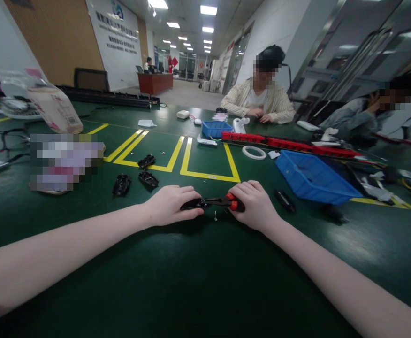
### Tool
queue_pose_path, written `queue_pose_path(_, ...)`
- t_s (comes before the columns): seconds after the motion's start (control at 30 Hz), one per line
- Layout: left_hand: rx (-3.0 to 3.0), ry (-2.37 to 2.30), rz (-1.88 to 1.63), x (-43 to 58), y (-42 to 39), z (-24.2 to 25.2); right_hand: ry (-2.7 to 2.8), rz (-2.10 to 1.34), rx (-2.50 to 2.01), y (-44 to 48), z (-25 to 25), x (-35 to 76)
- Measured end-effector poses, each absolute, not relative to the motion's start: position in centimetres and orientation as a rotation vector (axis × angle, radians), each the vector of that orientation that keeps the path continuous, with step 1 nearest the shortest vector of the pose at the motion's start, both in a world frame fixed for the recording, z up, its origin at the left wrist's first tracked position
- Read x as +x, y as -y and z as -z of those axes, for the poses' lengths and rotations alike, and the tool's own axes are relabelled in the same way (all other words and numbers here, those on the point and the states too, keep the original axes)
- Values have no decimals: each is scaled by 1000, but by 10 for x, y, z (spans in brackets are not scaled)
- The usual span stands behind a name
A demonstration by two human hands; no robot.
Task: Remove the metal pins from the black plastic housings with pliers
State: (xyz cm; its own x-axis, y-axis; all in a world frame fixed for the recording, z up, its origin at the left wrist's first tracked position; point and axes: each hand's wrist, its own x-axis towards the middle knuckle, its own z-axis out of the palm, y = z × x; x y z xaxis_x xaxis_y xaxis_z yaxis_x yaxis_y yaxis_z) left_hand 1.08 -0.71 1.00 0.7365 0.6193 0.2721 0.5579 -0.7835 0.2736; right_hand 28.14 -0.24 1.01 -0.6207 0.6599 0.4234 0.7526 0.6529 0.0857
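My right hand is closed around the red-and-black handles of a pair of pliers, whose dark jaws point left. In my left hand a small black plastic part is gripped, mostly hidden by the fingers. The plier jaws meet this part between my two hands; exactly what they bite on is too small to tell. A small light metal piece lies on the green table just below the pliers. Beyond my left hand lie similar black parts.
To the right stand a blue bin and a black piece. A white ring and a long red strip lie farther back. At left are a bottle and a blurred-out object. A person sits across the table.
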Motion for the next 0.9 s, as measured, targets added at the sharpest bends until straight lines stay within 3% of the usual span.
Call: queue_pose_path(0.9,2581,-712,-452,8,5,-17,2529,238,-1065,3,-12,282)
